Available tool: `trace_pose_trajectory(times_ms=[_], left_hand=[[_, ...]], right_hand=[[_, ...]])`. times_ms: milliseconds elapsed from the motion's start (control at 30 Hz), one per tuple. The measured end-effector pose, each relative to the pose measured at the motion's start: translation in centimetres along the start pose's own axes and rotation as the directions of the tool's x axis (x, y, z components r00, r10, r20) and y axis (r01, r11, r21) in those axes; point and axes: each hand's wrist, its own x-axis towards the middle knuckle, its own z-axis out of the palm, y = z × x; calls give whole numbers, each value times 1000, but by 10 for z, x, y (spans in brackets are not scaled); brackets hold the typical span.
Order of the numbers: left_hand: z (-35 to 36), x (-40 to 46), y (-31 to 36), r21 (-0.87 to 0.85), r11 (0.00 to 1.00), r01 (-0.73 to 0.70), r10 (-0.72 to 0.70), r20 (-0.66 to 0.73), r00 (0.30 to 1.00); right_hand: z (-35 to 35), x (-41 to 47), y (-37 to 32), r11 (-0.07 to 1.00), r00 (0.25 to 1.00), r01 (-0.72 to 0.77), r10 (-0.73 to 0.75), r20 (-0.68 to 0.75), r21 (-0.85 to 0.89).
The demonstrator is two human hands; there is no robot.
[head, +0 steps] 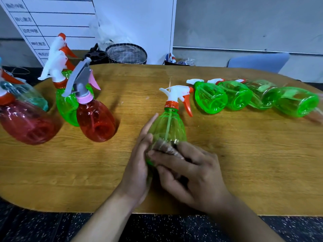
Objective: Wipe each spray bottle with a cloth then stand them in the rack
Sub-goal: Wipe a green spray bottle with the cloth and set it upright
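Note:
A green spray bottle (168, 124) with a white and orange trigger stands tilted at the table's middle. My left hand (138, 165) holds its left side and base, fingers lying along the plastic. My right hand (190, 173) presses a small brownish cloth (167, 147) against the bottle's lower front, fingers curled over the cloth. Several green bottles (211, 97) lie on their sides in a row at the right. Upright at the left stand a red bottle with a grey and pink head (95, 117), a green one (67, 105) and a larger red one (26, 123).
The wooden table (244, 154) has a rounded left end and a near edge just below my wrists. Behind it sit a wire-mesh basket (126, 54), a dark holder (95, 56), a white board with writing (52, 23) and a blue chair (258, 62).

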Motion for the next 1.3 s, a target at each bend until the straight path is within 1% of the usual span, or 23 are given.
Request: trace_pose_trajectory(times_ms=[67,133,200,267,400,467,533,633,700,800,867,1033,1100,1200,1300], left_hand=[[0,-1,0,24,1000,-12,13,-17,1000],[-1,-2,1,68,998,-16,18,-21,1000],[-2,-2,2,105,994,-16,17,-6,1000],[-2,-1,2,127,992,-26,26,2,1000],[-1,-1,-1,86,996,-29,29,0,1000],[0,-1,0,47,999,-19,18,21,1000],[0,-2,0,45,999,-22,20,42,999],[-1,-1,-2,98,995,-32,28,46,999],[-1,-1,-6,199,978,-68,54,78,995],[2,-4,-8,298,947,-119,88,115,990],[3,-6,-7,313,940,-134,98,129,987],[2,-6,-5,327,937,-123,99,90,991],[2,-6,-4,332,935,-129,107,84,991],[0,-5,-5,331,935,-128,104,88,991],[1,-4,-4,322,939,-118,90,101,991]], right_hand=[[-4,1,3,982,983,-149,159,-92,114],[-4,5,9,928,928,-286,331,-172,240],[1,7,14,838,868,-360,462,-181,410],[6,8,16,774,834,-390,527,-165,498],[13,7,18,725,810,-430,573,-123,538],[14,5,21,713,794,-464,598,-110,525],[13,4,22,710,782,-481,613,-115,515],[8,5,20,795,814,-424,545,-202,433],[3,8,19,852,850,-370,472,-236,372],[-4,13,21,906,893,-351,400,-207,237],[-6,14,24,910,897,-374,404,-177,180],[-6,12,27,893,869,-419,446,-216,163],[-5,11,32,865,841,-456,496,-219,207],[-7,12,40,781,786,-548,603,-134,301],[-10,14,45,738,756,-602,649,-79,306]])
